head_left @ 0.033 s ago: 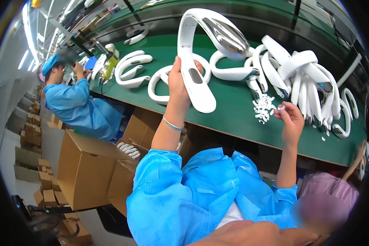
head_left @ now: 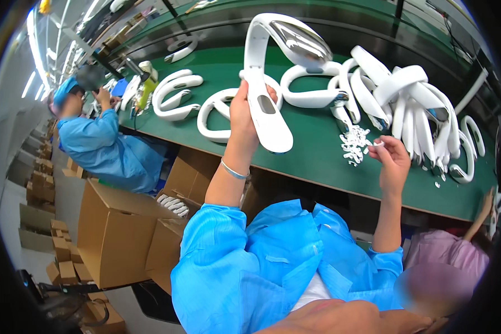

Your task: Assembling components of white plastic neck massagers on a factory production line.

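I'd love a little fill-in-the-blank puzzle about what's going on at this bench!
1. The left hand holds up a curved device, mostly ____ in colour.
2. The right hand holds a piece much ____ in size than that device.
3. A bracelet circles the person's ____ wrist.
4. The tabletop is coloured ____.

Missing words: white; smaller; left; green.

Two bare hands: one left hand (head_left: 242, 114) toward twelve o'clock, one right hand (head_left: 394, 160) near three. One curved white plastic band with a silvery panel (head_left: 255, 64) in the left, one small white plastic piece (head_left: 378, 143) in the right. One pile of tiny white plastic bits (head_left: 354, 146) just short of three and one heap of curved white bands (head_left: 401, 83) at two, both too tangled to count. One blue-coated co-worker (head_left: 89, 133) past nine, one pink-clad co-worker (head_left: 435, 251) at four.
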`<state>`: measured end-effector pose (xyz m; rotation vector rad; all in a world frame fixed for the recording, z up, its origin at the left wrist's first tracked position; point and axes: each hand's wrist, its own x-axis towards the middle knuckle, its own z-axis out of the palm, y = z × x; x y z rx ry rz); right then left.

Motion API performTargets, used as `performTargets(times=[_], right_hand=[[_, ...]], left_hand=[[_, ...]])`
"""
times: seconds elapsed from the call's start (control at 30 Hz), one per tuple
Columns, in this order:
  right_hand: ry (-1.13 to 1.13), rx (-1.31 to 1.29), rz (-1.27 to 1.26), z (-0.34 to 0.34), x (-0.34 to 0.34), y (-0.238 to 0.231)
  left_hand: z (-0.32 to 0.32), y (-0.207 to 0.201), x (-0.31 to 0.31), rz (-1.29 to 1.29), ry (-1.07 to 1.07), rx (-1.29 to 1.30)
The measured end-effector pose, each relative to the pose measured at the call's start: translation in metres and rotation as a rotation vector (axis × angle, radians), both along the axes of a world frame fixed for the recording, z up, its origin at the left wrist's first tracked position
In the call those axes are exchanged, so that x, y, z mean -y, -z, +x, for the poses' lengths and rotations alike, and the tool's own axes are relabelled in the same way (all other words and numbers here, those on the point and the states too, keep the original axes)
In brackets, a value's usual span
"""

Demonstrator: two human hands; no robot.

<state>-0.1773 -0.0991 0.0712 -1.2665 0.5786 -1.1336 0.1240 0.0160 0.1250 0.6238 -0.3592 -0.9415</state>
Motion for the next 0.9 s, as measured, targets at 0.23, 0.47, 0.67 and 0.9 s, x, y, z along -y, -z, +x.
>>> performTargets(times=[0.23, 0.47, 0.67, 0.9], right_hand=[[-0.022, 0.117, 0.097, 0.013, -0.001, -0.006], [-0.049, 0.152, 0.211, 0.016, -0.003, -0.006], [-0.195, 0.141, 0.207, 0.026, -0.009, -0.022], [-0.225, 0.065, 0.137, 0.031, -0.005, -0.008]], left_hand=[[-0.042, 0.016, 0.015, 0.044, 0.210, -0.221], [-0.040, 0.018, 0.033, -0.002, 0.298, -0.546], [-0.048, 0.035, 0.021, 0.149, 0.164, -0.053], [-0.094, 0.046, 0.009, 0.454, 0.327, 0.352]])
